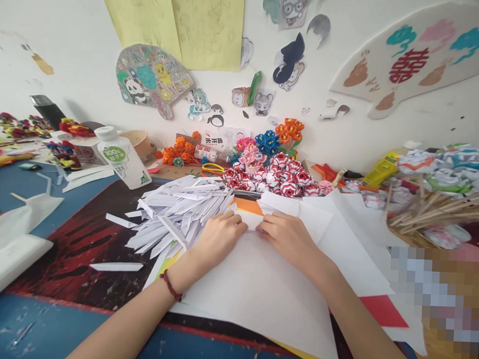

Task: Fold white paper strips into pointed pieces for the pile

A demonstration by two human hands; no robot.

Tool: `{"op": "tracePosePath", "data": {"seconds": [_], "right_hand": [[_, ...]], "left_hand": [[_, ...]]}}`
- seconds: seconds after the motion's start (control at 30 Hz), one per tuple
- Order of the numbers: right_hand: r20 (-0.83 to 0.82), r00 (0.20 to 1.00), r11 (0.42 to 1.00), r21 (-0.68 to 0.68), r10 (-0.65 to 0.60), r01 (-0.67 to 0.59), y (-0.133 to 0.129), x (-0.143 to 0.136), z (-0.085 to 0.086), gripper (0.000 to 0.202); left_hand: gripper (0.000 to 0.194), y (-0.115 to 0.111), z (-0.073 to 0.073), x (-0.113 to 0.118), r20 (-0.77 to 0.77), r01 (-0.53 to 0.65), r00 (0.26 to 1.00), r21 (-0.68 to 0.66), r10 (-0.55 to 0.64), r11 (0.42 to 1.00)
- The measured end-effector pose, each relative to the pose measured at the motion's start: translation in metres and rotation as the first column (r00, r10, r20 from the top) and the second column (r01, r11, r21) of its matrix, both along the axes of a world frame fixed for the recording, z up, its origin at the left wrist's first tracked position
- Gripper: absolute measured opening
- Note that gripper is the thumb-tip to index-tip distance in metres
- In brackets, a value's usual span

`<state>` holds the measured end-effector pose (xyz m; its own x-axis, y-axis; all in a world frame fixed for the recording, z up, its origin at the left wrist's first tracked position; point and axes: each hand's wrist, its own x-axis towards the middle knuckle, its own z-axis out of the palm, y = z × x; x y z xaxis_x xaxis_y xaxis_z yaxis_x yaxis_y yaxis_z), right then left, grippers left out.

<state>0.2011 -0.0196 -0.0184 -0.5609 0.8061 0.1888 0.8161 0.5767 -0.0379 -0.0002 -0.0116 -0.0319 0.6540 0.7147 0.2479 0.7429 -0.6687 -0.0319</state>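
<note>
Both hands are closed on a small piece of white paper (pixel 251 220), which they stretch between them above a stack of large white sheets (pixel 254 280). My left hand (pixel 220 232) pinches its left end, with a dark red cord bracelet on that wrist. At the right end, my right hand (pixel 288 235) has its fingers curled over the paper; the fingertips are partly hidden. An orange paper (pixel 247 206) shows just behind the held piece. To the left of my left hand lies a loose heap of folded white paper strips (pixel 182 209).
Behind my hands stand red-and-white flowers (pixel 281 176) and blue flowers (pixel 267 143). A white bottle (pixel 123 158) leans at the back left. Wooden sticks (pixel 440 212) lie at the right. A white box-like object (pixel 13 267) rests at the left edge.
</note>
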Motion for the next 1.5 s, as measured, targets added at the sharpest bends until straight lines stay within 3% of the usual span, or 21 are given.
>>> {"op": "tracePosePath", "data": {"seconds": [0.17, 0.5, 0.87, 1.13, 1.5], "right_hand": [[-0.027, 1.000, 1.000, -0.021, 0.005, -0.006, 0.001, 0.001, 0.000, 0.017], [0.020, 1.000, 1.000, 0.004, 0.009, -0.009, 0.002, 0.002, -0.004, 0.022], [0.051, 0.999, 1.000, 0.013, 0.002, -0.003, 0.001, 0.002, -0.002, 0.022], [0.061, 0.998, 1.000, -0.003, -0.004, 0.004, -0.001, 0.002, 0.001, 0.023], [0.056, 0.998, 1.000, -0.015, -0.007, 0.008, -0.001, 0.001, 0.000, 0.022]], "left_hand": [[0.022, 0.002, 0.000, 0.000, 0.032, 0.012, 0.999, -0.005, -0.011, 1.000], [0.017, 0.000, 0.002, -0.003, 0.105, 0.059, 0.993, -0.114, -0.047, 0.992], [0.015, -0.004, 0.005, 0.001, 0.083, 0.064, 0.995, -0.124, -0.054, 0.990], [0.013, -0.007, 0.009, 0.001, -0.040, 0.063, 0.997, -0.092, -0.067, 0.994], [0.013, -0.008, 0.015, -0.003, -0.162, 0.182, 0.969, -0.051, -0.188, 0.982]]}}
